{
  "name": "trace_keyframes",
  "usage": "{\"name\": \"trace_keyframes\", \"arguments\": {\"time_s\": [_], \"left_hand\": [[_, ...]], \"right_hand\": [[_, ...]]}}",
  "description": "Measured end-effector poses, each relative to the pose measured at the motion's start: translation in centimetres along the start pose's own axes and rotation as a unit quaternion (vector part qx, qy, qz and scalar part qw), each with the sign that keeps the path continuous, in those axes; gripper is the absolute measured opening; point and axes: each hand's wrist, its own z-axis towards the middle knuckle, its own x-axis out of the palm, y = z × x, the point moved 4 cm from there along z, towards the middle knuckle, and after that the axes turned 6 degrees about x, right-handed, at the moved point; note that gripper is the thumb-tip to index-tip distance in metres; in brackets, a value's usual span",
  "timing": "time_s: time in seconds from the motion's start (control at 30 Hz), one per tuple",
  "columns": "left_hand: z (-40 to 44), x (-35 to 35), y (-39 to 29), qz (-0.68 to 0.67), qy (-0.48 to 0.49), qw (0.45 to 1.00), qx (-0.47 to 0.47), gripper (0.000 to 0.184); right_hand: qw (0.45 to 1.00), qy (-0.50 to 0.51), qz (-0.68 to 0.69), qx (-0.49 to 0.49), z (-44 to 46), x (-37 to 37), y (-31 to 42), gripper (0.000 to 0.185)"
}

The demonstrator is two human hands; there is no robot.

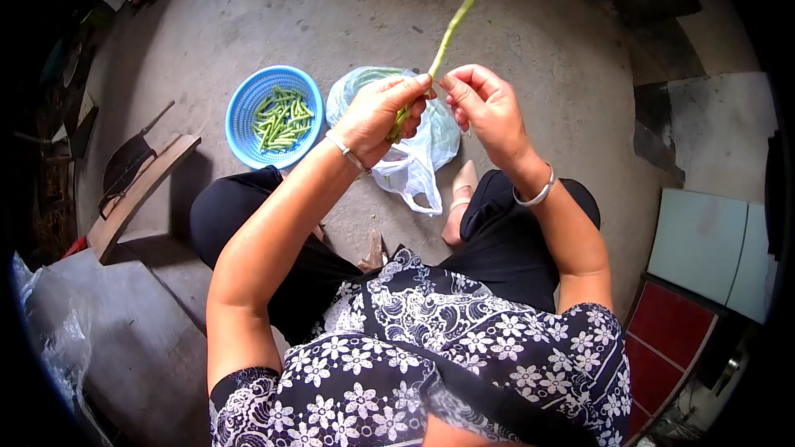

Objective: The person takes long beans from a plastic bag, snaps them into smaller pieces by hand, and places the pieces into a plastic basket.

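My left hand [387, 112] is closed around a long green bean [455, 26], whose upper length sticks up past the thumb and leans right. Short green pieces [401, 122] show in the same palm. Close to the bean, on its right, my right hand [490, 114] has thumb and forefinger pinched together; whatever is between them is too small to make out. Below and left of my hands stands a blue plastic basket [235, 122] with cut bean pieces [281, 119] inside. A thin plastic bag [418, 178] lies on the floor beneath my hands, partly hidden by them.
Concrete floor [530, 25] surrounds my seat. At left are a curved wooden board [141, 199] and crumpled clear plastic [58, 323]. A cabinet with red panels [667, 323] stands at right. A small piece of wood [375, 250] lies between my legs.
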Motion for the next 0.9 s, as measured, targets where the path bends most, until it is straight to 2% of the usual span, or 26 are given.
{"name": "trace_keyframes", "arguments": {"time_s": [0.07,0.1,0.2,0.23,0.43,0.6,0.73,0.83,0.87,0.9], "left_hand": [[0.1,-0.4,0.3,-0.007,-0.021,1.0,0.011,0.022],[0.2,-0.5,0.5,-0.002,-0.031,0.999,0.017,0.022],[0.2,-0.5,0.7,0.024,-0.057,0.998,0.032,0.022],[0.2,-0.5,0.7,0.034,-0.065,0.997,0.037,0.022],[-0.1,-0.2,0.8,0.096,-0.064,0.992,0.053,0.023],[0.3,0.1,0.5,0.038,-0.034,0.998,0.031,0.023],[0.4,0.2,0.4,0.026,0.004,0.999,0.018,0.021],[0.4,0.1,0.5,0.016,0.015,1.0,0.001,0.022],[0.2,0.2,0.4,0.022,0.022,1.0,-0.004,0.022],[-0.2,0.4,0.2,0.029,0.03,0.999,-0.01,0.021]], "right_hand": [[0.98,-0.048,-0.116,-0.153,-0.7,0.8,0.6,0.017],[0.946,-0.063,-0.23,-0.219,-1.5,1.4,2.2,0.013],[0.878,-0.064,-0.366,-0.303,-2.2,2.2,2.5,0.01],[0.864,-0.07,-0.369,-0.334,-2.1,2.3,2.4,0.01],[0.839,-0.066,-0.403,-0.361,-2.2,2.2,2.2,0.006],[0.893,-0.056,-0.333,-0.296,-1.9,1.8,3.0,0.005],[0.914,-0.057,-0.306,-0.261,-1.6,1.5,2.7,0.005],[0.949,-0.059,-0.252,-0.177,-1.1,0.6,1.7,0.005],[0.973,-0.064,-0.164,-0.149,-0.3,-0.4,1.1,0.005],[0.981,-0.087,-0.139,-0.105,0.5,-1.9,0.9,0.005]]}}
